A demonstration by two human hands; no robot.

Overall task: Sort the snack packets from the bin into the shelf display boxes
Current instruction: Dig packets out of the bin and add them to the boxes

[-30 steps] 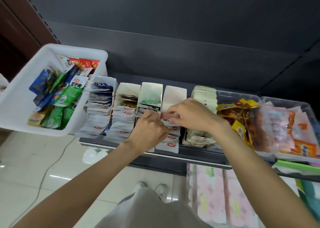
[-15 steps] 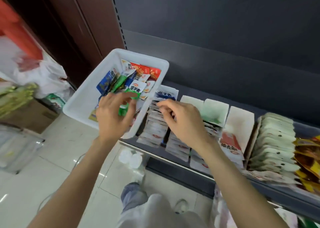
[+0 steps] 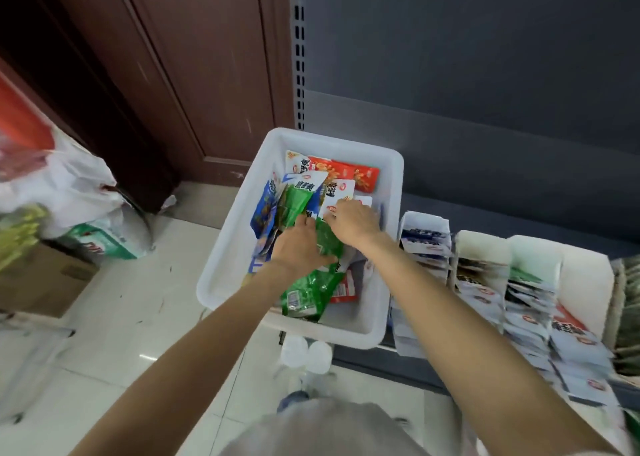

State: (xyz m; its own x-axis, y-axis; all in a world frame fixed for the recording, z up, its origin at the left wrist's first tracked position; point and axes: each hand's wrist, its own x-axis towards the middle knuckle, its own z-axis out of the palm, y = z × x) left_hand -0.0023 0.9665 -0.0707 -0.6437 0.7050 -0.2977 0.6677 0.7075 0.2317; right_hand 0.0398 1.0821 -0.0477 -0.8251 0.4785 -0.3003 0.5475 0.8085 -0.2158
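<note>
— Where are you in the sort?

— Picking. Both hands are down in the white bin (image 3: 391, 192), which sits at the left end of the shelf (image 3: 398, 362). My left hand (image 3: 298, 244) lies on the green packets (image 3: 311, 289) in the middle of the pile, fingers reaching forward over them; whether that grip has actually closed on one, I cannot tell. My right hand (image 3: 353, 221) rests on a white packet (image 3: 337, 195) just beyond, fingers bent down onto it — pinching or only pressing, I can't tell either.

— And the rest of the stock?

— Blue, red and more green packets are heaped in the bin. The display boxes (image 3: 481, 275) stand in a row just to its right, already well filled with white sachets.

— So what's next?

— I'd judge it calls for separating one kind from the tangle, lifting it clear of the bin wall, then matching it to its box — the green ones overlap, so more than one could come up together.
</note>
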